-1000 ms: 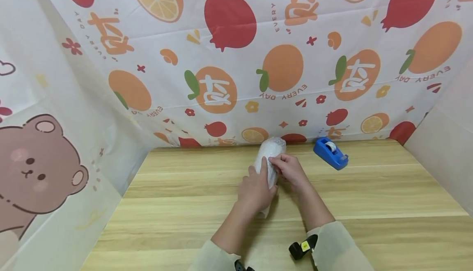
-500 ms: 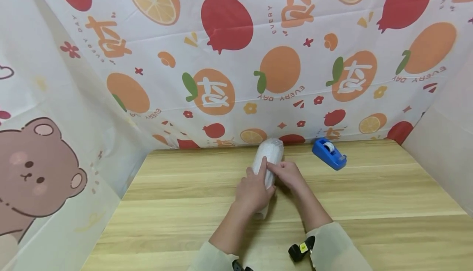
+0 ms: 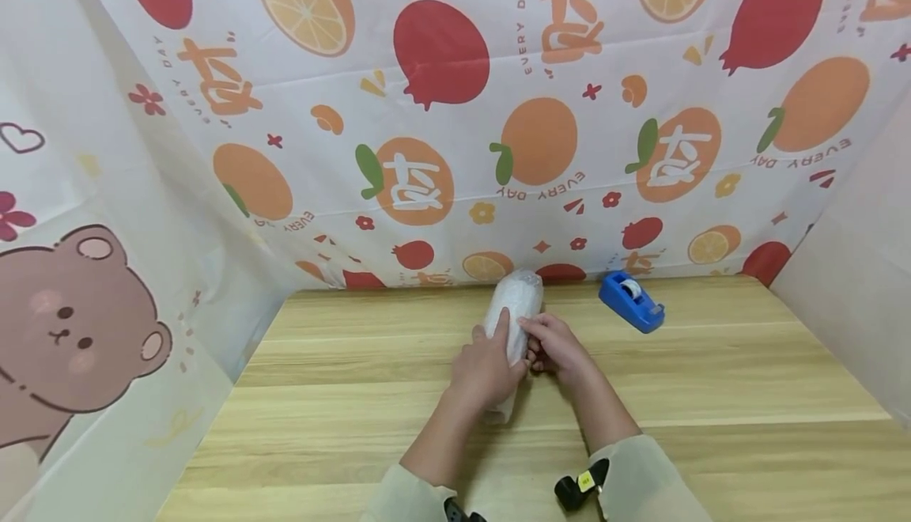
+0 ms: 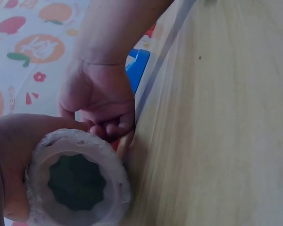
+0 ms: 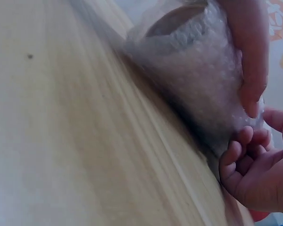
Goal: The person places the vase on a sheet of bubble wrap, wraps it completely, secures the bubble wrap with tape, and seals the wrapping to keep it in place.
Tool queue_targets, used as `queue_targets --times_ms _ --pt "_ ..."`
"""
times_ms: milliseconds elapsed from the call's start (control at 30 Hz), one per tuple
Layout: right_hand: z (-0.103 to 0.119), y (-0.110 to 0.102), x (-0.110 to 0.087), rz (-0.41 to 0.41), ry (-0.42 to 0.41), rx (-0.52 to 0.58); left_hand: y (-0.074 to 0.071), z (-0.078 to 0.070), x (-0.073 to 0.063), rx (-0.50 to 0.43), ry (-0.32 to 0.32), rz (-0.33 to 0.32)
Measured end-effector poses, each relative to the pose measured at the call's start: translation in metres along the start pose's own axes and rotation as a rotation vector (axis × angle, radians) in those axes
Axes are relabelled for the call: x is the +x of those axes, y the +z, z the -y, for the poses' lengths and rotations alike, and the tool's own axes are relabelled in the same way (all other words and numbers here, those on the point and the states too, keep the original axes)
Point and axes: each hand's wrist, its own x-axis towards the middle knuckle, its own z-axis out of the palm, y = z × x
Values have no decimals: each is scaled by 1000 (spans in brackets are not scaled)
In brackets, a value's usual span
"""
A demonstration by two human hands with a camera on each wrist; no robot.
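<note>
A cylinder wrapped in bubble wrap (image 3: pixel 514 308) lies on the table, pointing away from me. Its near end (image 4: pixel 78 181) shows a dark green, scalloped shape inside a pale ring; what kind of object is inside I cannot tell. My left hand (image 3: pixel 484 368) grips the wrapped cylinder from the left and above, with the index finger stretched along its top. On the right side, my right hand (image 3: pixel 558 346) pinches the bubble wrap, thumb on top and the other fingers curled beneath. The right wrist view shows this right hand (image 5: pixel 262 172) close to the left fingertips.
A blue tape dispenser (image 3: pixel 631 300) stands at the back right of the wooden table (image 3: pixel 342 395). Behind the table hangs a fruit-print cloth (image 3: pixel 441 158). Pale cloth with a bear print (image 3: pixel 78 324) covers the left side.
My right hand has slid slightly toward me along the wrap, and its curled lower fingers now show. The left hand keeps its grip on the cylinder. The head view has shifted slightly.
</note>
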Motion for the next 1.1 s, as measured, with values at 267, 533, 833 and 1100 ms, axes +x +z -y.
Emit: queue_targets --times_ms 267,533,833,1100 --pt "-3 8 -5 -81 -22 31 -38 13 5 -367 58 298" --pt "-8 8 -1 -108 -11 19 -19 38 31 -528 135 -6" --pt "-8 12 0 -92 -35 58 11 31 40 -904 -31 -290" --pt "-6 11 1 -88 -67 115 19 30 41 -1023 -132 -285"
